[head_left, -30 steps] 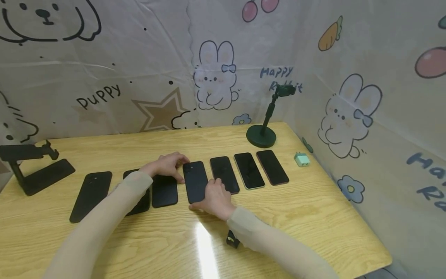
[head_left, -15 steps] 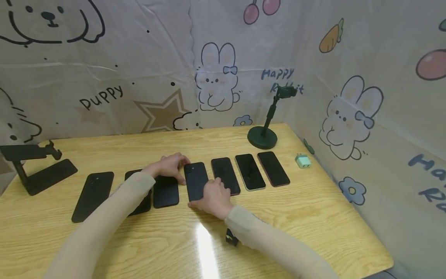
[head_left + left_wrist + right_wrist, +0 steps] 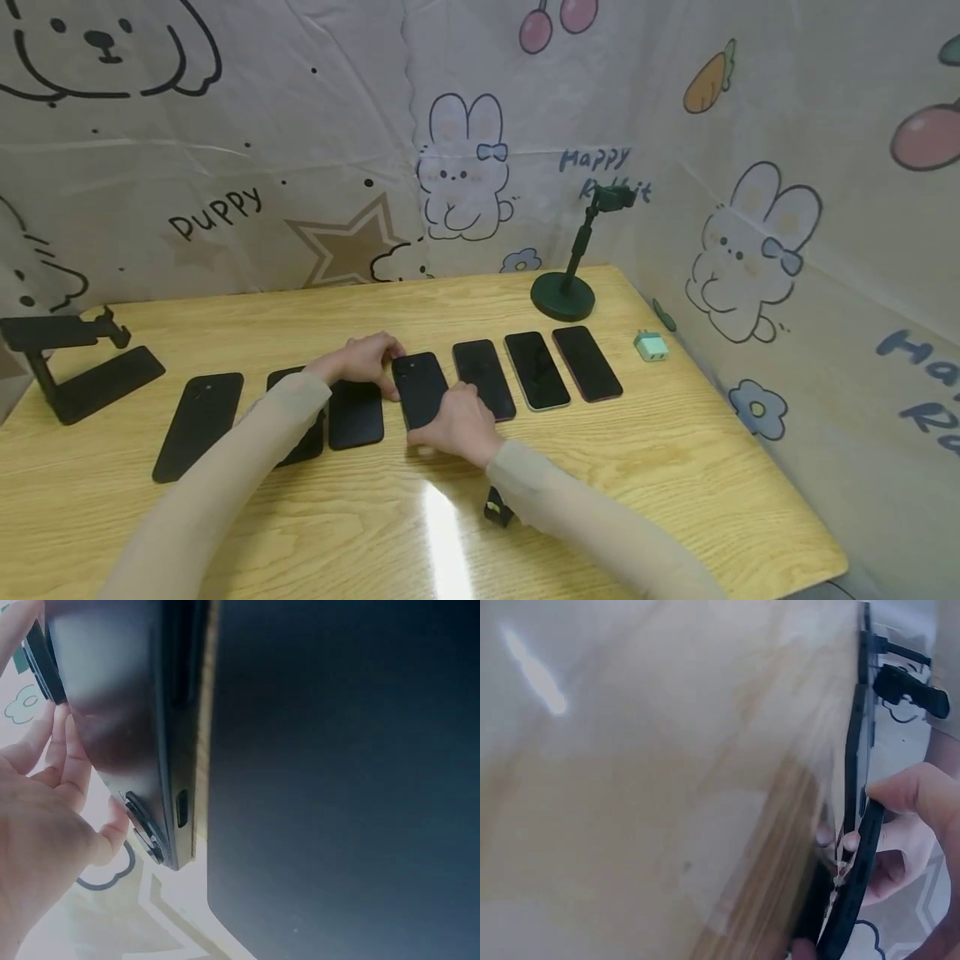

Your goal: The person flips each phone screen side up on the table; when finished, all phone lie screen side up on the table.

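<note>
A black smartphone [image 3: 417,385], back up with its camera bump at the far left corner, lies between both hands in a row of phones. My right hand [image 3: 459,425] grips its near end; in the right wrist view the thumb presses one corner and the phone's edge [image 3: 859,885] stands tilted off the wood. My left hand [image 3: 367,360] holds the far left corner, thumb at the side and a finger at the top edge. In the left wrist view the left fingertips [image 3: 116,817] meet that end near the camera bump. Right beside it lies another dark phone [image 3: 356,414].
More phones lie left [image 3: 198,425] and right [image 3: 536,371] on the wooden table. A green stand [image 3: 562,296], a black stand [image 3: 108,383] and a mint charger plug [image 3: 651,345] stand behind and beside them. A small black object [image 3: 497,508] sits under my right wrist.
The far end of the held phone has shifted slightly left and nearer, and the phone is more tilted. Both hands have stayed nearly in place on it.
</note>
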A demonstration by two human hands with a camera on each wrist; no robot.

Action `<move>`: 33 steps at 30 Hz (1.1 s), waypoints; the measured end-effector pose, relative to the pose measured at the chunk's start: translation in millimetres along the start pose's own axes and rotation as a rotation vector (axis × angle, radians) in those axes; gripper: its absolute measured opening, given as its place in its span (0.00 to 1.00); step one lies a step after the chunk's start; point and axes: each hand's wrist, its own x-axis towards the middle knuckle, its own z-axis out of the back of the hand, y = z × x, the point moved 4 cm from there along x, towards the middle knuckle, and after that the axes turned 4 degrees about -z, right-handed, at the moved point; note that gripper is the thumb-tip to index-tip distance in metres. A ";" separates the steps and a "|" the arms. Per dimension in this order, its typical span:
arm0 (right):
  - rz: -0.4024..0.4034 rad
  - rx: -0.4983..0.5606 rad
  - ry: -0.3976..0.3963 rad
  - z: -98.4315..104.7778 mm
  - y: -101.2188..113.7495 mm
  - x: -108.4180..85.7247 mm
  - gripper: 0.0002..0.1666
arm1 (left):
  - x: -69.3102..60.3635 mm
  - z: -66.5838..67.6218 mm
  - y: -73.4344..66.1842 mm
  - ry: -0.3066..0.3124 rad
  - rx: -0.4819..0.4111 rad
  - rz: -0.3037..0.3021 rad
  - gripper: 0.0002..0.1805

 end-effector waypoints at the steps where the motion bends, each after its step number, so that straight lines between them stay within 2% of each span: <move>1: 0.004 0.041 0.000 1.0 -1.3 -0.6 0.51 | 0.2 0.4 0.6 0.000 -0.013 -0.003 0.36; 6: 0.027 0.175 -0.018 3.0 -7.4 -4.1 0.55 | 0.4 2.0 2.1 0.022 -0.060 -0.018 0.38; 11: 0.024 0.305 0.000 6.3 -15.7 -6.4 0.60 | 1.4 5.5 -0.8 0.035 -0.181 -0.052 0.36; 14: 0.017 0.381 0.009 10.1 -20.3 -7.6 0.59 | 2.1 8.0 -4.3 0.043 -0.240 -0.081 0.34; 17: 0.002 0.418 0.016 13.8 -24.0 -9.6 0.56 | 3.5 10.2 -7.4 0.065 -0.248 -0.100 0.33; 20: -0.009 0.451 0.025 16.3 -26.3 -10.5 0.54 | 3.5 13.6 -9.9 0.097 -0.256 -0.111 0.34; 24: -0.051 0.525 0.067 15.6 -28.5 -10.0 0.53 | -0.3 19.4 -13.5 0.133 -0.312 -0.152 0.38; 28: -0.101 0.593 0.119 11.5 -29.8 -9.0 0.53 | -3.5 20.1 -12.9 0.139 -0.391 -0.145 0.39; 30: -0.113 0.621 0.132 10.0 -29.9 -8.6 0.53 | -3.3 18.4 -10.9 0.124 -0.416 -0.114 0.38; 33: -0.117 0.663 0.143 8.5 -29.7 -7.8 0.53 | -2.9 16.6 -6.6 0.082 -0.401 -0.090 0.34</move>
